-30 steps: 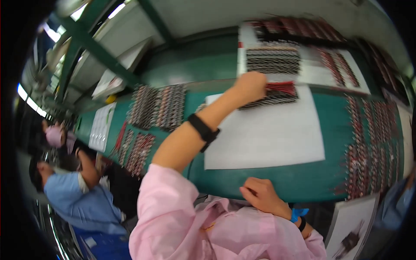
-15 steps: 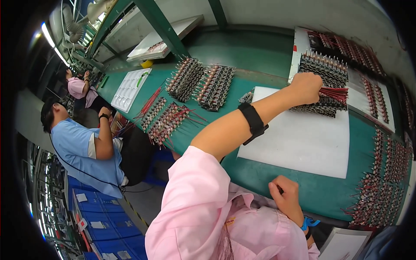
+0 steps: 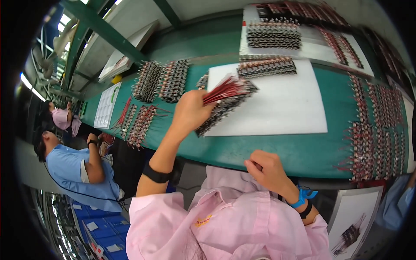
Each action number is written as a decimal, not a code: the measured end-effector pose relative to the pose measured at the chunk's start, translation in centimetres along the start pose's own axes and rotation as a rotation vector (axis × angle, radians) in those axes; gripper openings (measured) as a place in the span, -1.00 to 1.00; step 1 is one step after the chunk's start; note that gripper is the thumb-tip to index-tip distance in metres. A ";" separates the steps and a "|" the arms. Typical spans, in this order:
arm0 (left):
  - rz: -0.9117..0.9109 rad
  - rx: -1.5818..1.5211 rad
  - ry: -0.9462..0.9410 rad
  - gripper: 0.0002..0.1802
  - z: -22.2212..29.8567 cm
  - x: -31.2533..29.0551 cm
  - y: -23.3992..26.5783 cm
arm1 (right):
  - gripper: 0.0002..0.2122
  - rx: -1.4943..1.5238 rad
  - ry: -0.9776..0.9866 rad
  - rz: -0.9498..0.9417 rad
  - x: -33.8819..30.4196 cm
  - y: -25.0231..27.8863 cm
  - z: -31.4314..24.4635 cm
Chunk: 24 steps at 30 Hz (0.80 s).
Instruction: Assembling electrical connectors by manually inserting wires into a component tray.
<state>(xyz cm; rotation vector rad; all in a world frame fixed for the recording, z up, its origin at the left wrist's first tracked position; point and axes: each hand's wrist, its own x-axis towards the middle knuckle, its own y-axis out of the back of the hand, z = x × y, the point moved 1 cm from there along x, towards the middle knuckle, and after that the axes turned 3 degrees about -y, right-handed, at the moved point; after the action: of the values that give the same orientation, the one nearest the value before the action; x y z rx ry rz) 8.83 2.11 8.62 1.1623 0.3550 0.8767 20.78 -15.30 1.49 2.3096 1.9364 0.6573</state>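
My left hand (image 3: 190, 112) is closed round a bundle of red wires (image 3: 223, 90) over the left part of a white foam sheet (image 3: 277, 110). The wires fan out toward a block of small black and metal parts (image 3: 227, 108), which is tilted and reaches over the sheet's left edge. Whether wires and block are joined cannot be seen. My right hand (image 3: 268, 170) is curled in a loose fist near the table's front edge, with nothing showing in it. A row of similar small parts (image 3: 266, 68) lies along the sheet's far edge.
Stacked parts (image 3: 173, 80) and smaller red-wired pieces (image 3: 141, 125) sit left on the green table (image 3: 208, 149), near a white tray (image 3: 106, 106). Many red-wired parts (image 3: 381, 130) cover its right end. A white board (image 3: 312, 47) stands behind. A person in blue (image 3: 80, 158) sits at left.
My left hand has moved left and nearer from the far right, bringing the red wires and the block over the sheet's left side. My right hand stays in a loose fist. The view has shifted.
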 end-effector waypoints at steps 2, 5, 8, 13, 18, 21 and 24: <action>0.031 -0.031 0.044 -0.80 -0.5 -1.3 -0.2 | -0.87 0.035 0.019 0.050 -0.4 0.3 0.2; 0.130 0.051 0.222 -0.80 -1.4 -2.4 -0.9 | -0.87 0.034 0.023 0.075 -0.8 0.7 0.5; 0.152 0.111 0.302 -0.79 -2.0 -2.4 -1.8 | -0.88 0.004 0.018 0.046 -1.1 0.8 0.6; 0.202 0.211 0.354 -0.78 -1.0 -1.9 -2.9 | -0.87 0.027 0.049 0.077 -1.4 1.0 0.9; 0.163 0.289 0.384 -0.74 0.5 -1.2 -3.9 | -0.86 0.078 0.091 0.128 -1.6 1.4 1.2; 0.135 0.314 0.390 -0.79 1.3 -1.4 -3.7 | -0.86 0.089 0.093 0.138 -1.9 1.7 1.3; 0.092 0.299 0.371 -0.79 2.0 -1.5 -4.1 | -0.86 0.093 0.115 0.138 -2.0 1.7 1.2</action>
<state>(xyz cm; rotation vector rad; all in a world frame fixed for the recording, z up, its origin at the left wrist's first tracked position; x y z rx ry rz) 10.88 -0.83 5.39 1.2959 0.7606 1.1503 22.57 -17.33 0.37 2.5331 1.9053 0.7425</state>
